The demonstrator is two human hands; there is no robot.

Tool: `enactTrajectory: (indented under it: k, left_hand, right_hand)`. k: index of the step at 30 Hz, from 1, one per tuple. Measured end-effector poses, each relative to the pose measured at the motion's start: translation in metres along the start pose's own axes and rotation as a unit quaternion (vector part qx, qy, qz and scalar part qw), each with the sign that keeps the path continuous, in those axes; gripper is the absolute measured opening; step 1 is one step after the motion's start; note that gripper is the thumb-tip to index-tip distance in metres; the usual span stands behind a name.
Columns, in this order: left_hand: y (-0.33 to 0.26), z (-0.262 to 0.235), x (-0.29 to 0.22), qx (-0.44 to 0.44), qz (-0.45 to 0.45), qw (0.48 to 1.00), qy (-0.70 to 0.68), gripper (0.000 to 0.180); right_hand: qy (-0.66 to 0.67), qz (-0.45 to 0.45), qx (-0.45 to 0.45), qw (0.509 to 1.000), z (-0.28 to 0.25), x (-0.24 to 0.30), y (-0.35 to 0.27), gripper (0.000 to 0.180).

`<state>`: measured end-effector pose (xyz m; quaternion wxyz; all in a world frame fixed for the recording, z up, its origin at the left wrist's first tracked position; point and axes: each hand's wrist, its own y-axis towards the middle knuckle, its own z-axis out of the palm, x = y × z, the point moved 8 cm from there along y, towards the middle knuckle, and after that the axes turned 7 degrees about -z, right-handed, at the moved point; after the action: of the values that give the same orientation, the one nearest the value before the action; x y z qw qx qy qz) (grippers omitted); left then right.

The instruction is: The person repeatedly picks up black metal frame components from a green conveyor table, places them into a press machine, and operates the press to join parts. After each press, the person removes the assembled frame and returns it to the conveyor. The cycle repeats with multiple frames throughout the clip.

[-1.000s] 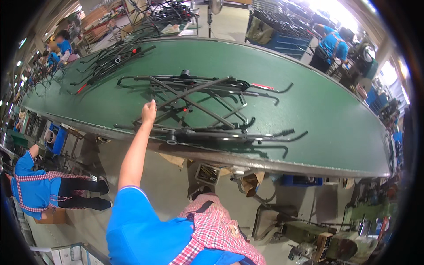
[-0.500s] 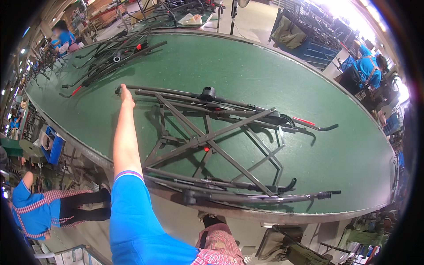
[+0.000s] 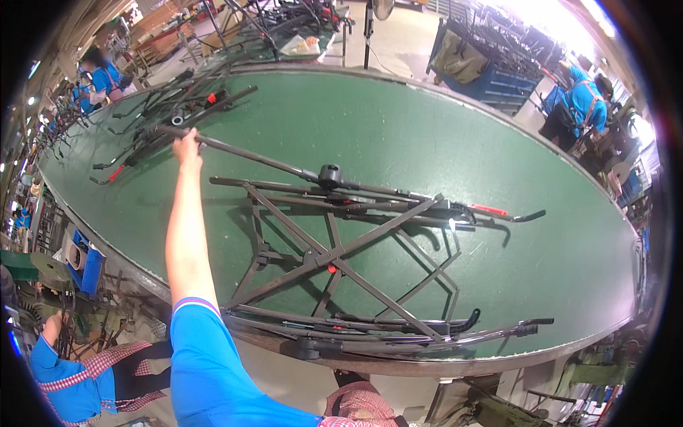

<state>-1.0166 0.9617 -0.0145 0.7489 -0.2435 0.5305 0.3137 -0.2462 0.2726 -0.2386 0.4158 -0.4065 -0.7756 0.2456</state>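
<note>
My left hand is closed around the left end of a dark metal tube. This tube belongs to a folding frame lying on the green table, with crossed bars in its middle and a small red part near their crossing. A round black joint sits on the tube, which slants up to the left, apart from the rail below it. Along the near table edge runs another pair of rails of the frame. My right hand is not in view.
More dark frames with red parts are piled at the table's far left. Beyond the green table stands a blue bin full of dark tubes. One co-worker is at far right, another at lower left, others at far left.
My left hand has swung the left end of the upper tube up and away, opening an angle to the rail below. My head view has shifted slightly.
</note>
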Motion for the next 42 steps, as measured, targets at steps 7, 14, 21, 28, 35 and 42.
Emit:
enactTrajectory:
  k: [7, 14, 21, 28, 35, 42]
  left_hand:
    - [-0.27, 0.213, -0.156, 0.225, 0.318, 0.918, 0.074, 0.033]
    - [-0.487, 0.295, -0.087, 0.325, 0.45, 0.806, 0.206, 0.044]
    - [-0.74, 0.247, 0.008, 0.62, 0.157, 0.757, 0.134, 0.035]
    - [-1.026, 0.139, 0.04, 0.876, 0.273, 0.379, 0.118, 0.047]
    - [-1.105, 0.147, 0.146, 0.777, 0.431, 0.373, 0.269, 0.069]
    - [-1.094, 0.143, 0.2, 0.675, 0.416, 0.355, 0.496, 0.084]
  right_hand:
    - [0.065, 0.023, -0.056, 0.996, -0.044, -0.074, -0.053, 0.032]
    - [0.247, 0.07, -0.128, 0.958, -0.041, -0.287, -0.138, 0.029]
    - [0.354, 0.255, -0.16, 0.885, 0.052, -0.305, -0.217, 0.029]
    - [0.257, 0.221, -0.105, 0.935, 0.098, -0.362, -0.208, 0.028]
    - [0.23, 0.176, -0.419, 0.861, -0.073, -0.475, -0.196, 0.027]
    - [0.115, 0.062, -0.639, 0.758, -0.319, -0.528, -0.208, 0.024]
